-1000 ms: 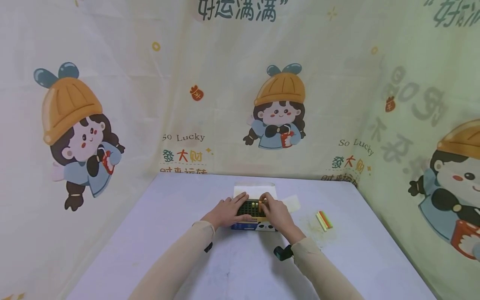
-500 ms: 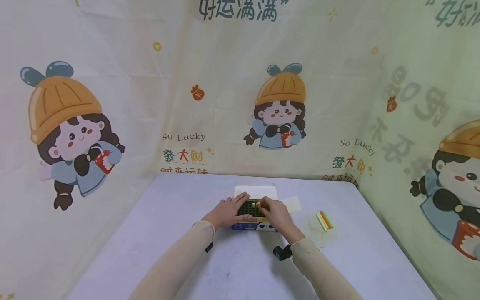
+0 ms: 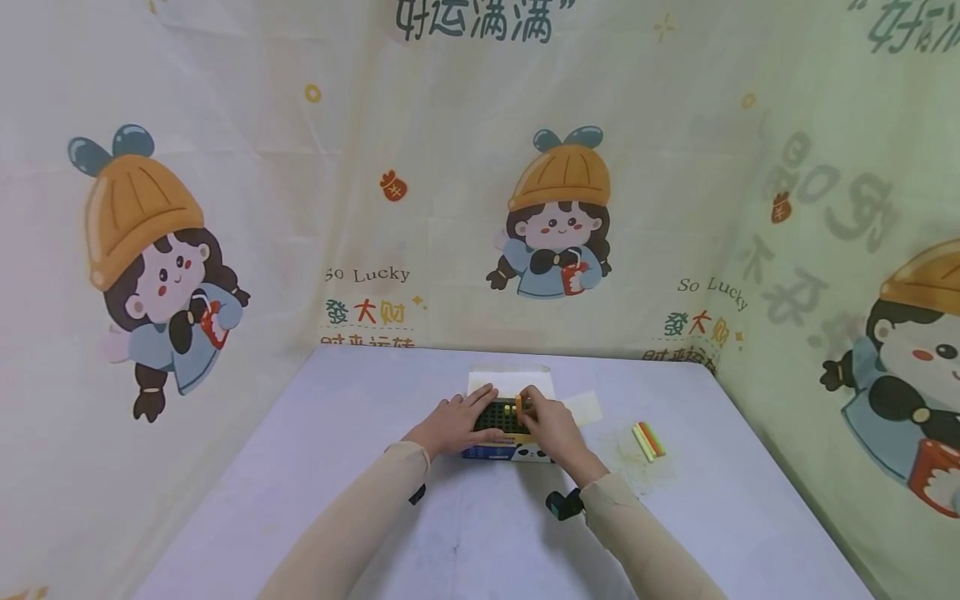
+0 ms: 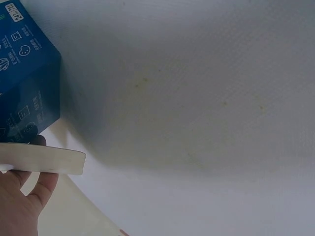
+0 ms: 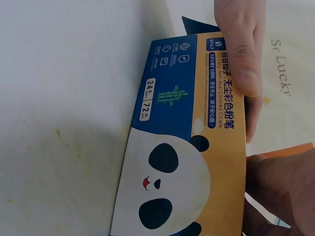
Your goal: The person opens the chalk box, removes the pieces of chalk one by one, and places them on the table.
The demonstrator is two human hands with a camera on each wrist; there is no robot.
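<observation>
A blue-and-yellow chalk box (image 3: 489, 452) with a panda on its front stands at the middle of the table. Its top is open on a dark grid of holes, with a few pale yellow sticks (image 3: 507, 410) standing in it. My left hand (image 3: 452, 422) grips the box at its left end, the thumb (image 5: 247, 81) along the front top edge. With its fingertips my right hand (image 3: 555, 425) pinches an orange chalk stick (image 3: 518, 403) over the right part of the grid; its lower end is hidden. In the left wrist view a pale flap (image 4: 44, 158) crosses the left fingers.
The box's white lid (image 3: 510, 382) is folded back behind it. A pale sheet (image 3: 585, 407) lies at its right. Several coloured chalk sticks (image 3: 648, 442) lie farther right on the table (image 3: 465, 542). Printed cloth (image 3: 450, 250) hangs behind.
The orange chalk stick dips a little half a second ago and now stands higher, with the right fingertips on it. The left hand and the box stay in place.
</observation>
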